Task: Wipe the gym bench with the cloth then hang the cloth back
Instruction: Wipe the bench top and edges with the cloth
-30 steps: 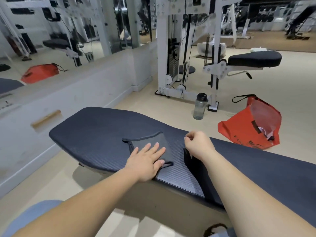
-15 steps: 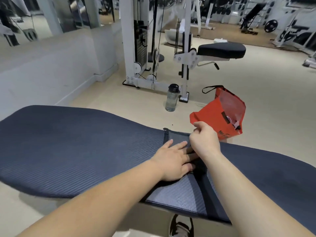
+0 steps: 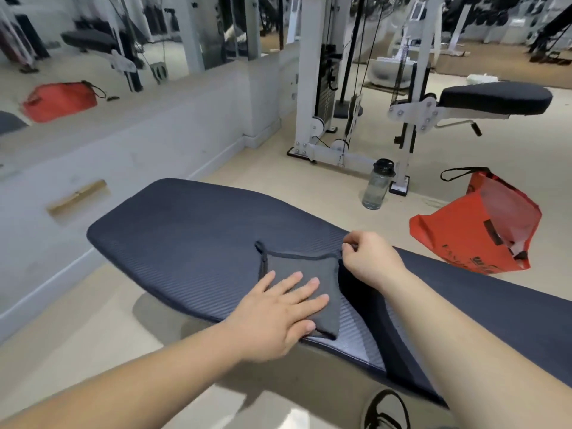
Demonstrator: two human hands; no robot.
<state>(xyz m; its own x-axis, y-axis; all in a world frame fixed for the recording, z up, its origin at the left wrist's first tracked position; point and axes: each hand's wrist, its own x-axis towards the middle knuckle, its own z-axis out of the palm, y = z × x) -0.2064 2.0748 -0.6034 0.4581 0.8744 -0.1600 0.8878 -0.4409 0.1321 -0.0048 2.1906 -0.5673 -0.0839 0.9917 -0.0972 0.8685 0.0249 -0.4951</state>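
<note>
A dark grey cloth [image 3: 297, 264] lies flat on the dark ribbed pad of the gym bench [image 3: 185, 230], close to the gap between its two pads. My left hand [image 3: 278, 311] presses on the cloth with fingers straight and spread. My right hand [image 3: 368, 261] rests at the cloth's right edge by the gap, fingers curled, and seems to pinch the cloth's corner or the pad's edge; which one I cannot tell.
On the floor beyond the bench stand a clear water bottle [image 3: 379, 184] and an open red bag [image 3: 476, 227]. A white cable machine [image 3: 312, 88] with a black seat [image 3: 495, 97] is behind them. A low white wall [image 3: 123, 156] with mirrors runs along the left.
My left hand slid the cloth right along the pad to the gap, then back left. My right hand stayed by the gap throughout.
</note>
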